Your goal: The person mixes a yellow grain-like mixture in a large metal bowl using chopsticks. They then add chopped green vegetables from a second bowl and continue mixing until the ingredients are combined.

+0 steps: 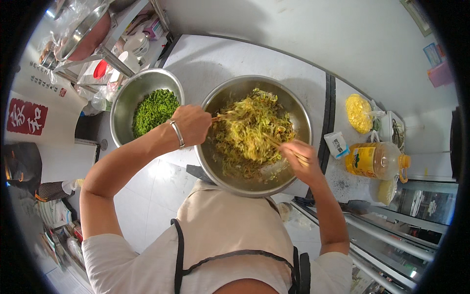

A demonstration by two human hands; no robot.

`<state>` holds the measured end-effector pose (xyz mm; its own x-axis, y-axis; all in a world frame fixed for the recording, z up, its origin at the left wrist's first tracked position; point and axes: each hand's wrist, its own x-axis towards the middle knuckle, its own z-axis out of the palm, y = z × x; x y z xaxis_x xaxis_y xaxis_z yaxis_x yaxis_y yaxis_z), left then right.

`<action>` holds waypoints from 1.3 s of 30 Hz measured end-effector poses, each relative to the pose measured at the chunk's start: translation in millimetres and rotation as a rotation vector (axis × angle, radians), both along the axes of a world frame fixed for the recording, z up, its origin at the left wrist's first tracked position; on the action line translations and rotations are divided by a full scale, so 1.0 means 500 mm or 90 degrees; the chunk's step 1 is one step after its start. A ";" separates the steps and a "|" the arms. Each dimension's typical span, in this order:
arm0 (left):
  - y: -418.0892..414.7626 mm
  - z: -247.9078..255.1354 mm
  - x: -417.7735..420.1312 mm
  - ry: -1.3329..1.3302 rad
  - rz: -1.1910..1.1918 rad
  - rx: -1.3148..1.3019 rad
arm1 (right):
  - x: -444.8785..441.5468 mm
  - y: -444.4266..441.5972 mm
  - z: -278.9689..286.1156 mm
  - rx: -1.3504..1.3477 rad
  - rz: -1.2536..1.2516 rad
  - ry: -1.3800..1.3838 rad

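A large stainless steel bowl [253,193] sits before me, holding a shredded vegetable mixture [253,128] in yellow, green and brown. My left hand [192,125], with a metal bangle at the wrist, grips a wooden utensil [219,118] at the bowl's left side; its far end is hidden in the food. My right hand [301,160], slightly blurred, is closed around wooden chopsticks [271,139] over the right side, their tips in the mixture. Left of this bowl, partly behind my left hand and forearm, stands a second steel bowl [119,114] of chopped green vegetables [154,110].
On the right counter lie a bag of yellow food pieces [358,114], a small white packet [336,144] and a large oil bottle [376,161]. Metal shelving [117,62] with containers stands at the upper left. A wall [293,29] rises behind the worktop [227,55].
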<state>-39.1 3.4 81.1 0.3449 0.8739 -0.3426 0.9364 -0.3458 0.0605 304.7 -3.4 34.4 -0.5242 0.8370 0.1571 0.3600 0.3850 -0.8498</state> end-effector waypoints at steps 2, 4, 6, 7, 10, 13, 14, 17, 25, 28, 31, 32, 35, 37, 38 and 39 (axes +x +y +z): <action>0.002 0.000 -0.005 0.064 0.000 -0.003 | 0.048 0.000 0.017 -0.047 -0.064 -0.029; 0.004 -0.039 -0.009 0.119 0.016 0.006 | 0.084 0.001 -0.014 -0.085 -0.167 -0.065; 0.014 -0.143 0.005 0.076 0.043 -0.014 | 0.072 0.016 -0.125 -0.135 -0.234 0.077; 0.022 -0.171 0.012 0.056 0.058 -0.021 | 0.055 0.031 -0.168 -0.157 -0.264 0.150; 0.032 -0.180 0.062 -0.071 0.006 0.006 | -0.033 0.039 -0.187 -0.144 -0.231 0.152; 0.021 -0.133 0.033 -0.170 0.054 -0.011 | -0.005 0.013 -0.128 -0.182 -0.145 0.224; 0.020 -0.115 0.020 -0.158 0.064 0.005 | 0.022 0.020 -0.107 -0.153 -0.136 0.172; 0.066 -0.097 0.002 0.035 0.108 -0.069 | 0.063 0.048 -0.092 -0.091 -0.149 0.086; 0.052 -0.131 0.036 -0.138 0.028 -0.052 | 0.043 0.058 -0.104 -0.141 -0.085 0.116; 0.086 -0.117 0.021 -0.045 0.056 -0.030 | 0.092 0.073 -0.074 -0.036 -0.091 0.004; 0.124 -0.154 0.055 0.031 0.025 -0.055 | 0.048 0.106 -0.159 0.061 -0.112 0.023; 0.121 -0.155 0.075 0.050 -0.028 -0.062 | 0.032 0.105 -0.174 0.178 -0.017 -0.066; 0.130 -0.111 0.080 0.074 -0.151 0.046 | 0.010 0.064 -0.083 0.131 0.069 -0.033; 0.154 -0.091 0.068 -0.008 -0.283 0.244 | 0.028 0.037 -0.051 0.028 0.011 -0.039; 0.179 -0.082 0.088 0.027 -0.376 0.286 | 0.038 0.023 -0.049 -0.024 -0.017 -0.042; 0.210 -0.078 0.121 0.060 -0.489 0.282 | 0.042 0.009 -0.051 -0.008 -0.029 -0.035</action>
<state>21.4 108.4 42.2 0.8774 0.4723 -0.0843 0.4312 -0.8534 -0.2930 325.5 1.0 8.8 -0.4934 0.8618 0.1181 0.4224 0.3561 -0.8335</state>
